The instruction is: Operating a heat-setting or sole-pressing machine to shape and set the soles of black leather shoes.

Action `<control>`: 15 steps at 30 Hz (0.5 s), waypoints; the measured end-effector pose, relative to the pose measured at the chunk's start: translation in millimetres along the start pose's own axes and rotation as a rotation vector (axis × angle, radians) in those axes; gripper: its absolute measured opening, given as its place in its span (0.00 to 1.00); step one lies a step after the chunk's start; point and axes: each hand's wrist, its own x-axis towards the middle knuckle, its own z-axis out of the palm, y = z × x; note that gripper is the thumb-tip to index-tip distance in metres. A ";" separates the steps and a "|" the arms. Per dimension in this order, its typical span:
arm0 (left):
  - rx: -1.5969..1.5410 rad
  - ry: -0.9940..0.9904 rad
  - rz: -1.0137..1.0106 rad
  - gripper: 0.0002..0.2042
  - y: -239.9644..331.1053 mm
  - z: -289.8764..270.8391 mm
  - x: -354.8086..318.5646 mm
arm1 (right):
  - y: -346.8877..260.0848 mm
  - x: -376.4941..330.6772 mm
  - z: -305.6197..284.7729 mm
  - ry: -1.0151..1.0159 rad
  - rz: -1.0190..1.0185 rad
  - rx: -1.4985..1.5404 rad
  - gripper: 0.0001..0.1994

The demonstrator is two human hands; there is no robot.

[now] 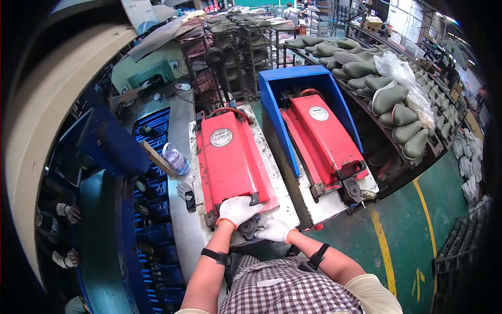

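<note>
head | cloth gloved hands [238, 210] [274, 230] half curled, grip unclear | left on boxy red casing [228, 166] | right at round knob [248, 227]

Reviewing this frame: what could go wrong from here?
The left hand is at the front edge of the left red cover, so it might be pinched if the cover shifts. The right hand, close by the dark round fitting, could snag if that turns. The clear bottle nearby might get knocked.

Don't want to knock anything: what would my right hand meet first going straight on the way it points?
Your right hand points leftward, so it would likely meet the dark round knob first. It may already touch it; depth is hard to judge.
</note>
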 end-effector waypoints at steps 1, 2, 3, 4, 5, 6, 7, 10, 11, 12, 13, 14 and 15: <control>0.006 -0.011 -0.002 0.34 0.0 -0.6 0.3 | 3.4 3.4 2.6 0.006 -0.007 -0.009 0.25; 0.012 -0.023 -0.005 0.34 -0.6 -0.5 0.5 | 4.9 3.1 4.3 0.002 -0.009 -0.009 0.25; 0.004 -0.042 -0.010 0.35 -2.5 -0.2 0.8 | 1.6 2.0 4.1 0.010 0.004 -0.032 0.24; 0.004 -0.044 -0.016 0.35 -4.2 0.2 1.2 | -1.4 1.3 3.3 0.017 0.016 -0.055 0.24; -0.010 -0.055 -0.026 0.35 -5.6 0.7 2.2 | -4.0 1.8 0.7 0.002 0.035 -0.077 0.23; -0.023 -0.067 -0.033 0.36 -4.9 -1.2 2.3 | -3.0 1.9 1.1 -0.002 0.034 -0.074 0.23; -0.030 -0.083 -0.048 0.37 -4.2 -3.1 2.6 | -0.6 2.2 1.7 0.015 0.020 -0.051 0.23; -0.037 -0.138 -0.059 0.37 -2.7 -8.2 7.0 | 7.7 7.0 5.0 0.006 -0.038 0.088 0.23; -0.038 -0.113 -0.037 0.36 -7.3 -1.4 9.0 | 11.0 6.7 5.1 0.018 -0.018 0.029 0.24; -0.041 -0.112 -0.048 0.36 -7.2 -0.9 7.6 | 6.5 3.5 2.5 0.029 0.005 -0.030 0.24; -0.042 -0.121 -0.047 0.36 -7.3 -1.3 7.7 | 3.4 1.9 1.4 0.030 0.015 -0.017 0.25; -0.044 -0.130 -0.046 0.36 -7.5 -1.8 7.9 | -0.8 0.9 -0.4 0.020 0.012 -0.018 0.25; -0.049 -0.131 -0.054 0.37 -3.7 -6.1 5.2 | -5.2 -1.0 -3.2 0.013 0.029 -0.023 0.24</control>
